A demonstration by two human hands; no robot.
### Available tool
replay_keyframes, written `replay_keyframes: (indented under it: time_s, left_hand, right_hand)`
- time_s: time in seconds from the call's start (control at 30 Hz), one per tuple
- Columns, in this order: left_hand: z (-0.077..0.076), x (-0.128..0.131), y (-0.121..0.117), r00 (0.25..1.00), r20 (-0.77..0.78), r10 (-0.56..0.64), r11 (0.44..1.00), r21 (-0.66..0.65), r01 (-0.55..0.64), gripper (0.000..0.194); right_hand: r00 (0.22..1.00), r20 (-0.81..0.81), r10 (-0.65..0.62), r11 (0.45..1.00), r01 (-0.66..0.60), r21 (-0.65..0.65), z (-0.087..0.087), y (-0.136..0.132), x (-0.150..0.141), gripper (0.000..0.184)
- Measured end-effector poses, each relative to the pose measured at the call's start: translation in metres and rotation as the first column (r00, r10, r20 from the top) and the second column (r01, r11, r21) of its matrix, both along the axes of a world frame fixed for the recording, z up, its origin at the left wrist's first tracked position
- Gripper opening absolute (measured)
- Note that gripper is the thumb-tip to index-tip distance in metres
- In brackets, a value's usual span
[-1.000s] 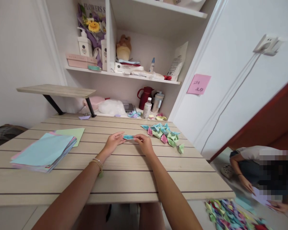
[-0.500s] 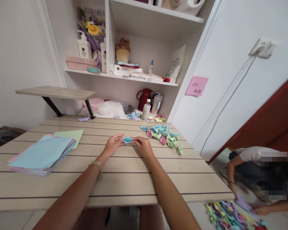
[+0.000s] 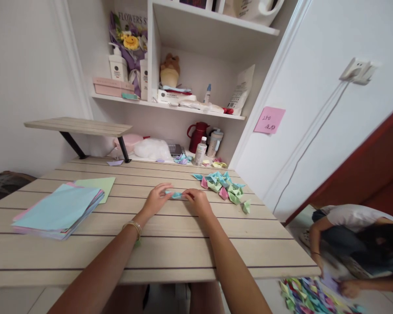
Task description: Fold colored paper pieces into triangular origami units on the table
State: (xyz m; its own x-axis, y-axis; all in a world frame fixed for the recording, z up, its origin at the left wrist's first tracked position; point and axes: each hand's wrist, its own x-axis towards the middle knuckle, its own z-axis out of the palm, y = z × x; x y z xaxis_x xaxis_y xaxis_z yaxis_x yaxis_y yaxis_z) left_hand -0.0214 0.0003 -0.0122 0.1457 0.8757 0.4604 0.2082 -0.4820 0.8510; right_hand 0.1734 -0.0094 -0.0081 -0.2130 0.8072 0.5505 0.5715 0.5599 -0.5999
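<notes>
A small folded blue paper boat [image 3: 176, 195] is held level just above the slatted table [image 3: 170, 244], between both hands. My left hand [image 3: 157, 198] pinches its left end between thumb and fingers. At the other end, the fingertips of my right hand [image 3: 197, 199] grip the paper. To the right of my hands lies a pile of folded paper boats [image 3: 221, 182] in blue, green and pink. On the left, a stack of coloured paper sheets [image 3: 57, 207] has a blue sheet on top, with a green sheet [image 3: 100, 185] poking out behind it.
A small raised shelf [image 3: 78, 125] stands at the back left. Behind the table are a clear bottle [image 3: 200, 151], a red jug [image 3: 198, 136] and more folded papers [image 3: 182, 159]. At right, a person [image 3: 353, 244] crouches by many folded papers [image 3: 309, 296] on the floor.
The blue paper opened into a diamond shape half a second ago and now looks narrower, seen more from the side. Both hands keep hold of it. The crouching person's hands have moved lower.
</notes>
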Motion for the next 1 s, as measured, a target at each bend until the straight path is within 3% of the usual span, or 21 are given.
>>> replay_keyframes:
  time_s: [0.07,0.1,0.13,0.2,0.27,0.33,0.37,0.47,0.53,0.7,0.77,0.8,0.83,0.9,0.93,0.97,1.0]
  left_hand:
    - [-0.002,-0.001,0.003,0.995,0.084,0.062,0.998,-0.021,-0.061,0.034]
    - [-0.003,-0.002,0.005,0.989,0.112,0.101,0.995,-0.037,-0.098,0.036]
    - [-0.005,-0.003,0.006,0.983,0.127,0.133,0.99,-0.055,-0.127,0.036]
    - [-0.008,-0.004,0.009,0.978,0.128,0.167,0.984,-0.079,-0.158,0.035]
    - [-0.011,-0.005,0.012,0.979,0.103,0.175,0.983,-0.08,-0.167,0.035]
    - [-0.015,-0.005,0.013,0.982,0.072,0.175,0.983,-0.07,-0.17,0.035]
    - [-0.017,-0.005,0.013,0.983,0.061,0.171,0.984,-0.064,-0.167,0.036]
    - [-0.021,-0.005,0.014,0.986,0.058,0.158,0.987,-0.054,-0.155,0.036]
    - [-0.022,-0.005,0.015,0.985,0.07,0.159,0.986,-0.061,-0.155,0.036]
    - [-0.024,-0.005,0.016,0.979,0.059,0.193,0.979,-0.078,-0.188,0.035]
    - [-0.025,-0.006,0.017,0.98,0.04,0.196,0.978,-0.075,-0.193,0.032]
    - [-0.025,-0.005,0.017,0.98,0.036,0.197,0.978,-0.073,-0.194,0.031]
    - [-0.024,-0.005,0.017,0.979,0.037,0.199,0.978,-0.073,-0.196,0.029]
    - [-0.023,-0.005,0.017,0.979,0.066,0.195,0.978,-0.088,-0.189,0.027]
    - [-0.023,-0.005,0.017,0.98,0.09,0.178,0.979,-0.116,-0.167,0.024]
    - [-0.022,-0.005,0.016,0.981,0.118,0.154,0.978,-0.157,-0.134,0.021]
    - [-0.021,-0.005,0.016,0.982,0.138,0.132,0.977,-0.188,-0.105,0.02]
  right_hand:
    - [0.98,0.005,-0.2,0.98,0.2,0.019,0.0,0.0,0.013,0.017]
    - [0.943,-0.01,-0.334,0.942,0.334,0.024,0.001,0.0,0.021,0.019]
    - [0.882,-0.026,-0.471,0.882,0.471,0.02,0.001,-0.001,0.03,0.021]
    - [0.701,-0.042,-0.712,0.702,0.712,-0.017,0.001,-0.004,0.048,0.023]
    - [0.571,-0.045,-0.819,0.573,0.817,-0.06,0.002,-0.006,0.061,0.024]
    - [0.522,-0.051,-0.851,0.525,0.849,-0.065,0.002,-0.006,0.068,0.027]
    - [0.544,-0.043,-0.838,0.545,0.836,-0.053,0.002,-0.006,0.069,0.027]
    - [0.678,0.084,-0.73,0.677,0.734,-0.042,0.002,-0.004,0.067,0.024]
    - [0.7,0.203,-0.685,0.704,0.707,-0.062,0.0,-0.005,0.065,0.021]
    - [0.531,0.301,-0.792,0.545,0.837,-0.039,-0.005,-0.013,0.068,0.02]
    - [0.5,0.278,-0.82,0.522,0.853,0.003,0.0,-0.015,0.061,0.027]
    - [0.511,0.253,-0.822,0.536,0.843,0.041,0.005,-0.016,0.053,0.034]
    - [0.544,0.222,-0.809,0.573,0.814,0.096,0.011,-0.016,0.04,0.039]
    - [0.733,0.21,-0.647,0.761,0.603,0.237,0.026,-0.019,0.0,0.036]
    - [0.842,0.256,-0.475,0.871,0.409,0.271,0.033,-0.022,-0.027,0.032]
    - [0.904,0.336,-0.264,0.947,0.177,0.267,0.041,-0.025,-0.058,0.029]
    - [0.906,0.417,-0.066,0.971,-0.037,0.234,0.047,-0.03,-0.09,0.027]
